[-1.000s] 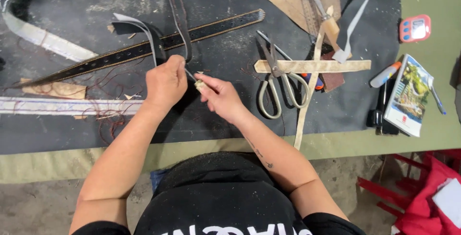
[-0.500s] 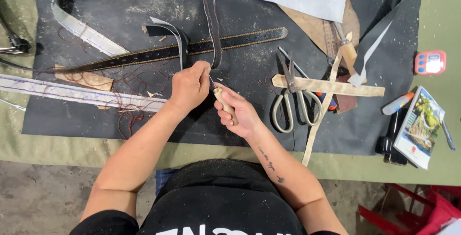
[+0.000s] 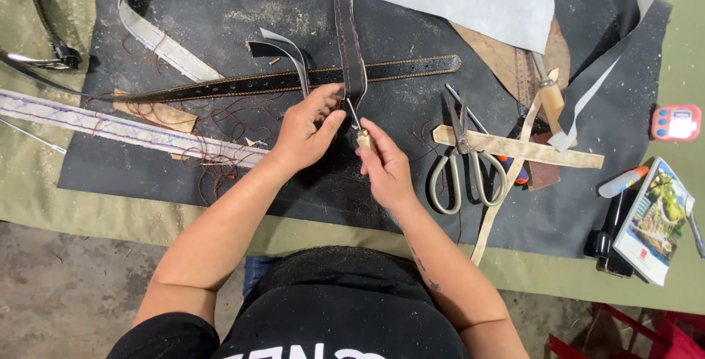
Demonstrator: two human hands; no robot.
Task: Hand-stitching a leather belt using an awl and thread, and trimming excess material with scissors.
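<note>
head camera looks straight down, close overhead.

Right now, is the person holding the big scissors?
No, the scissors lie on the dark mat, apart from both hands.

Large scissors lie beside a booklet and red timer.

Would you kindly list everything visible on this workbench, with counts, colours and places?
Dark strap: 1, red-stitched, centre, pinched by the left hand.
Awl: 1, pale wooden handle, in the right hand, tip at the strap.
Belt: 1, black, punched, lying across the mat.
Mat: 1, black, covering the bench.
Scissors: 1, metal, right of the hands.
Tan strips: 2, crossed, right.
Timer: 1, red, far right.
Booklet: 1, colourful, lower right.
Left hand, right hand: bare, centre.
</note>
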